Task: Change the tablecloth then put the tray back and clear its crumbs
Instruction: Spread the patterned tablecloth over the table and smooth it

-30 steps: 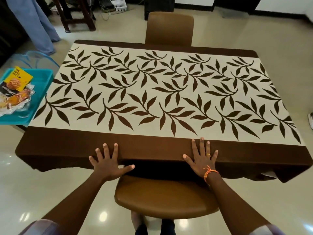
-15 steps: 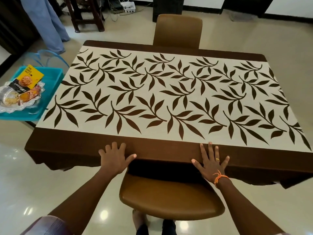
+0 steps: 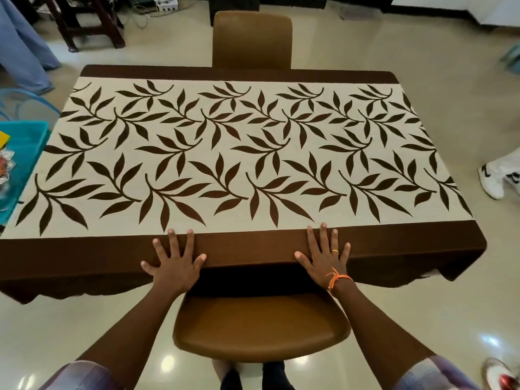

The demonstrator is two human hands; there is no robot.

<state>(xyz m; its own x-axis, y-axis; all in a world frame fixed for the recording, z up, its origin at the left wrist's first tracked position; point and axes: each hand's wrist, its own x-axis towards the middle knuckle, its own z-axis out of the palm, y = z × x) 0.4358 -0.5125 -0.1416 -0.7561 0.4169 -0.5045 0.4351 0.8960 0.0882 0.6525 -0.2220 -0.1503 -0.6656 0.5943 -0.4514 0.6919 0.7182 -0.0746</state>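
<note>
The teal tray point(image 3: 26, 136) sits off the counter's left end, cut by the frame edge so that its contents are hard to make out. Your left hand point(image 3: 175, 263) and right hand point(image 3: 326, 258) lie flat with fingers spread, gripping nothing, on the near brown border of the leaf-patterned tablecloth point(image 3: 244, 153), which covers the whole counter. A brown chair point(image 3: 261, 325) stands between you and the near edge, another chair point(image 3: 251, 40) at the far side.
</note>
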